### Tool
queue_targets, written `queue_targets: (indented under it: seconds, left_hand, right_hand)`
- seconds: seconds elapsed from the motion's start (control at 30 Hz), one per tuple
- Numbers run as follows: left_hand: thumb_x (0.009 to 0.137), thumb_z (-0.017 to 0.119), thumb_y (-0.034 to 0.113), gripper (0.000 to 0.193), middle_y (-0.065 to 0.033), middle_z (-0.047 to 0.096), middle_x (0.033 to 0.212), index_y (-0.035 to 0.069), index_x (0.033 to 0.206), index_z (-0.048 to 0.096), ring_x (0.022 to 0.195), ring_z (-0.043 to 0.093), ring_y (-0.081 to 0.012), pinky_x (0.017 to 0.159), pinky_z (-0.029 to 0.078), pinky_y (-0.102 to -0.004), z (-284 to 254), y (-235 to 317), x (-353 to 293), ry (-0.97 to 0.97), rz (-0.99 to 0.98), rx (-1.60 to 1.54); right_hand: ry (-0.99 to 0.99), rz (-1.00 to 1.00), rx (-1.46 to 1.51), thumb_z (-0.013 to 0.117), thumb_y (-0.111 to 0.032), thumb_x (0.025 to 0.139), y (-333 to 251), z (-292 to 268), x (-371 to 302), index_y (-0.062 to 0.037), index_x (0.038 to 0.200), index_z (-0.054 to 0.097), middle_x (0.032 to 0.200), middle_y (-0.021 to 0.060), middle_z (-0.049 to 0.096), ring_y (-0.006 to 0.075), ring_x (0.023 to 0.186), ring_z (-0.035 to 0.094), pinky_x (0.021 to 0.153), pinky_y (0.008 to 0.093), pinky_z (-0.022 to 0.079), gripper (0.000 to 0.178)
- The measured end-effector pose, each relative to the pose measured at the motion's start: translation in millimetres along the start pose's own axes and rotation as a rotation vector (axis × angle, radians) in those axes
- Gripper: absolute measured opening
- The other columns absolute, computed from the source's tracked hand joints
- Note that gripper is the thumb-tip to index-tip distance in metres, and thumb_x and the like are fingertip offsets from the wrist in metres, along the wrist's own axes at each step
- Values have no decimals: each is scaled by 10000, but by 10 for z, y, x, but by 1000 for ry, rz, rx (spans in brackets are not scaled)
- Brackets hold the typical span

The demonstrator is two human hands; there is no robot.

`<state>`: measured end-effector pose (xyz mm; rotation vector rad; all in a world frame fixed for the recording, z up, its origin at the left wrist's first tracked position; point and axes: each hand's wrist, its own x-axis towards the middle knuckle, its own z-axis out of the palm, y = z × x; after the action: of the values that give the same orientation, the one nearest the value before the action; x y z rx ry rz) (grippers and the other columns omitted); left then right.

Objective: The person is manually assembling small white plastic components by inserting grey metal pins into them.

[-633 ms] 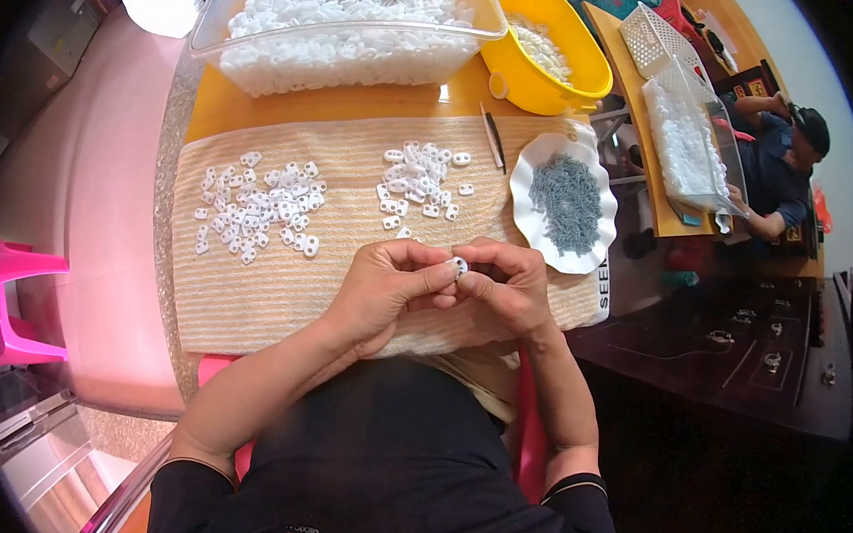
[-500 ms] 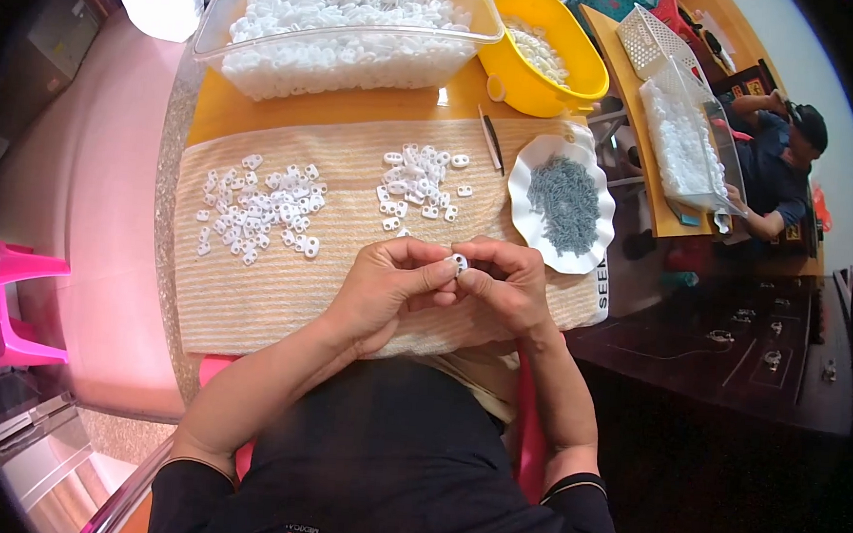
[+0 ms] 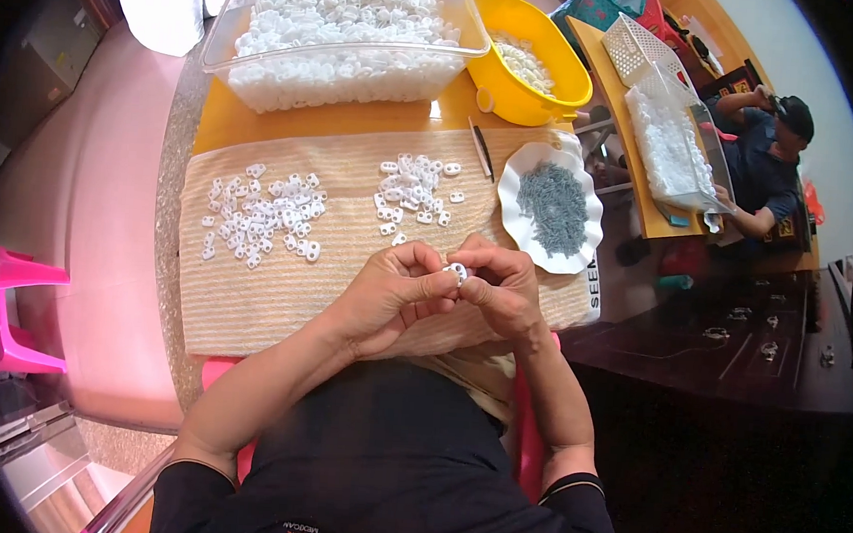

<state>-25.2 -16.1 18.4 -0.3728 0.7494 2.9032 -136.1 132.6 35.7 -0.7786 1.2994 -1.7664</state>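
The left hand [image 3: 396, 284] has its fingers curled in, thumb and forefinger pinching a small white piece [image 3: 456, 271] from one side. The right hand [image 3: 501, 286] meets it from the other side, its thumb and forefinger also closed on that piece. The other fingers of both hands are bent, and the fingertips nearly meet around it. The piece is held above the near part of a striped cloth [image 3: 248, 314], in front of the person's body.

At the far end of the table [image 3: 222, 129] stands a large clear bin [image 3: 471, 35] heaped with white pieces. Beside it, a yellow tub [image 3: 524, 108] holds a smaller amount of pale pieces. A wavy-edged white plate [image 3: 514, 203] carries a mound of thin gray bits [image 3: 551, 208]. Two loose piles lie on the cloth: a wide left pile [image 3: 265, 218] and a smaller right pile [image 3: 414, 186], both of small white pieces with dark-looking holes.

The pinched piece is white and rounded, with dark spots like holes; the fingers cover part of it.
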Motion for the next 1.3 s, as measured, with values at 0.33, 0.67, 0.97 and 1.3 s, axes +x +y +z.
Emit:
queue_targets:
  seconds: [0.33, 0.67, 0.97, 1.3]
  left_hand:
    - [840, 692, 66, 102, -43, 636, 844, 51, 830, 592, 757, 623, -126, 690, 545, -238, 50, -46, -37, -13, 47, 35]
    - [845, 688, 89, 108, -49, 631, 859, 61, 830, 585, 771, 627, -145, 700, 555, -247, 68, 25, -20, 45, 25, 121]
    - [869, 669, 128, 105, -62, 652, 933, 53, 861, 597, 799, 624, -103, 734, 558, -234, 115, 19, -20, 126, 26, 119]
    - [866, 674, 128, 120, -60, 657, 938, 46, 902, 594, 791, 622, -97, 722, 556, -237, 91, -26, -10, 171, 21, 169]
  right_hand:
    - [-8, -104, -196, 703, -98, 827, 25, -4, -47, 14, 1035, 666, 860, 47, 590, 102, 793, 544, 690, 227, 435, 239]
    - [-38, 77, -101, 681, -86, 850, 6, -57, -2, 25, 1003, 612, 920, 26, 544, 92, 817, 531, 722, 217, 445, 201]
    - [222, 66, -228, 636, -52, 873, -236, -228, 163, 21, 974, 600, 878, 54, 620, 113, 756, 615, 690, 242, 520, 130]
    - [653, -447, -730, 639, -124, 879, -1076, -895, 1329, 60, 1097, 619, 823, 74, 652, 109, 702, 628, 655, 221, 518, 286]
